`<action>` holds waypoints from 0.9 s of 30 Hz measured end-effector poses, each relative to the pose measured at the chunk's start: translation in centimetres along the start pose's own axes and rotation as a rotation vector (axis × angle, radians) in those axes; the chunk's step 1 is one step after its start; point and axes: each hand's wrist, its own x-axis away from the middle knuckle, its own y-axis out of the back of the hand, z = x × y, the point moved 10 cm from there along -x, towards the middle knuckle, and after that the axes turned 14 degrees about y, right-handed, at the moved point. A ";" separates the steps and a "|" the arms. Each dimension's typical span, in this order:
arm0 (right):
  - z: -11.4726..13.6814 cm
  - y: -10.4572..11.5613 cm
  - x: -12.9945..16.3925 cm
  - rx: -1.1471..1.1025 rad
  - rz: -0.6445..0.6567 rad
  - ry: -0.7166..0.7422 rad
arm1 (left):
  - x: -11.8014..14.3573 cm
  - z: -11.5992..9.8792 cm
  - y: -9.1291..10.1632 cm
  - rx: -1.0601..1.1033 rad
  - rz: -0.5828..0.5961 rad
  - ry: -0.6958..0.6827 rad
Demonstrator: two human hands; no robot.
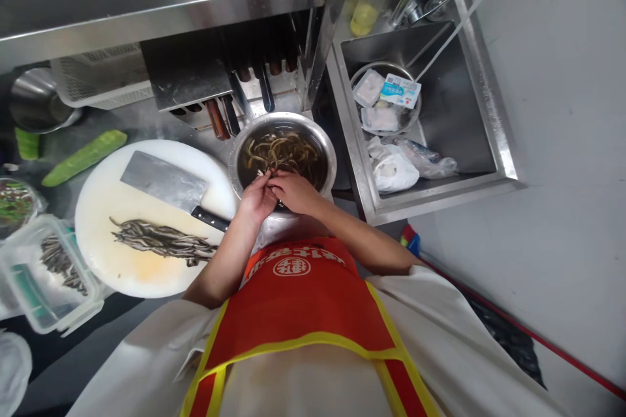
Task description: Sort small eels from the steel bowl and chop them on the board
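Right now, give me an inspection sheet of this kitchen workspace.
Surface: steel counter, wet-looking; round white cutting board on it.
Job's things: steel bowl of thin eel-like fish in water; pile of the same fish on the board.
Clutter: cleaver lying on the board; cucumber; clear plastic box with more fish.
Hands: left hand and right hand together over the bowl's near rim, fingers pinching something small, too small to tell.
Cables: nothing seen.
Surroundings: sink to the right holding a strainer with packets and plastic bags; knife rack behind.
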 end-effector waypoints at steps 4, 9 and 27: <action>1.1 -0.2 0.6 0.018 0.006 0.044 | 0.2 -0.3 0.0 -0.020 -0.023 -0.040; 2.6 0.0 2.1 -0.049 -0.015 0.128 | 1.1 -1.4 -0.7 -0.019 0.007 -0.066; -3.9 0.2 -0.4 0.024 0.169 -0.037 | 9.1 -7.5 3.3 -0.065 -0.025 -0.343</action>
